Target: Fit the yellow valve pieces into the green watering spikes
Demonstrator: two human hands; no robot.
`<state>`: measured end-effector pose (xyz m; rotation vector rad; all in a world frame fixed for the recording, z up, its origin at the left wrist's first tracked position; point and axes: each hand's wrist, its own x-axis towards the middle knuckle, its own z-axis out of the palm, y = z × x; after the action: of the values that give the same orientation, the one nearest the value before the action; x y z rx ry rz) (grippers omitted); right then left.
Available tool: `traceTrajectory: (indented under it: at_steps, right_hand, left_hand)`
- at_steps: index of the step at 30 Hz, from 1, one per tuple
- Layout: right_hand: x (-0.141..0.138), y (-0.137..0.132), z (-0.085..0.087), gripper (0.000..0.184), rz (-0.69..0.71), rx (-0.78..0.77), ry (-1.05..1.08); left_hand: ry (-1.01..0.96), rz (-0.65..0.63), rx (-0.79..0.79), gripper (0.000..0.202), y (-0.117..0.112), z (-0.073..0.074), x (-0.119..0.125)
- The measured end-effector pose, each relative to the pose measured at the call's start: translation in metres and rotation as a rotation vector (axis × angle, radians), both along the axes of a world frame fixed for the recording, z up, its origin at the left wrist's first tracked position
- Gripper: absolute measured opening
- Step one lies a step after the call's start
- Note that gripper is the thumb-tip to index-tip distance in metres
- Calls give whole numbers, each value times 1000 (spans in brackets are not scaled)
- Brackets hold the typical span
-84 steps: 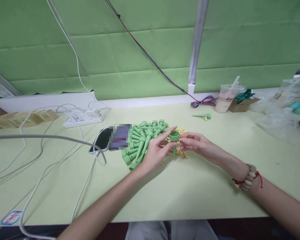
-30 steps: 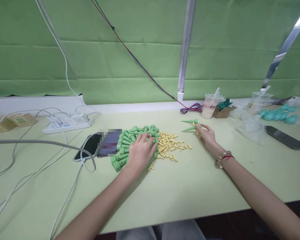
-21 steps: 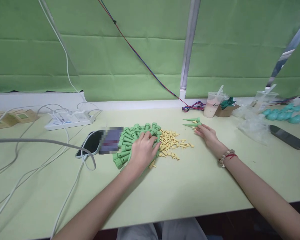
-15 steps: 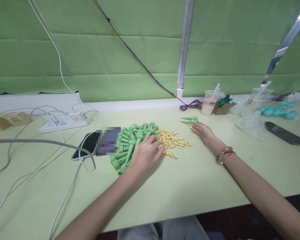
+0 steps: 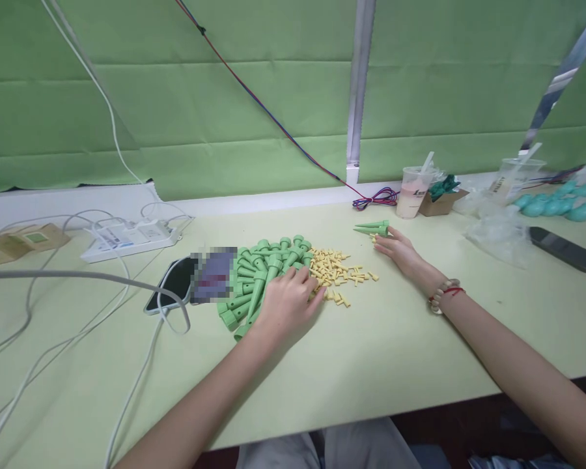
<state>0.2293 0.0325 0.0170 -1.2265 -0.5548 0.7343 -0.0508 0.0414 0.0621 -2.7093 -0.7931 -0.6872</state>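
My left hand (image 5: 289, 303) rests at the right edge of a heap of green plastic plant-watering spikes (image 5: 256, 286), hollow cones with a wider cap end. Its fingers curl down over the spikes, the thumb points right, and its fingertips are hidden. Beside it spreads a pile of small yellow T-shaped plastic pieces (image 5: 339, 267). My right hand (image 5: 401, 254) lies palm down on the table, fingers stretched and somewhat apart. Just beyond its fingertips, two green spikes (image 5: 372, 228) lie side by side, tips to the left, with a little yellow showing near the fingers.
Left of the heap lie phones (image 5: 173, 286) and trailing white cables, with a power strip (image 5: 131, 240) behind. At the back right stand a drink cup (image 5: 413, 192) and a small cardboard box (image 5: 442, 203). Farther right are a plastic bag (image 5: 498, 231), a dark phone (image 5: 566, 249) and turquoise objects (image 5: 551, 205).
My left hand's fingers have curled lower onto the spikes. My right hand's fingers have straightened a little, and the two separate spikes now lie closer together. The view has shifted slightly.
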Motion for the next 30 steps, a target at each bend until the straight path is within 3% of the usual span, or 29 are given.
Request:
traceTrajectory:
  at_steps: [5,13,19,25,30]
  right_hand:
    - [-2,-3,1,53,-54,1,-43]
    - [-14,-4,4,29,-224,-72,-223]
    - [-37,-6,6,21,-113,-60,-366]
    - [-49,-11,7,14,9,25,-911]
    - [-59,-15,6,21,225,40,-1239]
  left_hand:
    - [55,143,-44,34,0,-2,-1]
    - [135,251,-75,20,-2,-2,-1]
    - [-62,159,-56,24,-2,-2,-2]
    - [-377,-88,113,25,-1,-2,-3]
    - [-539,-151,40,28,-1,-3,-1]
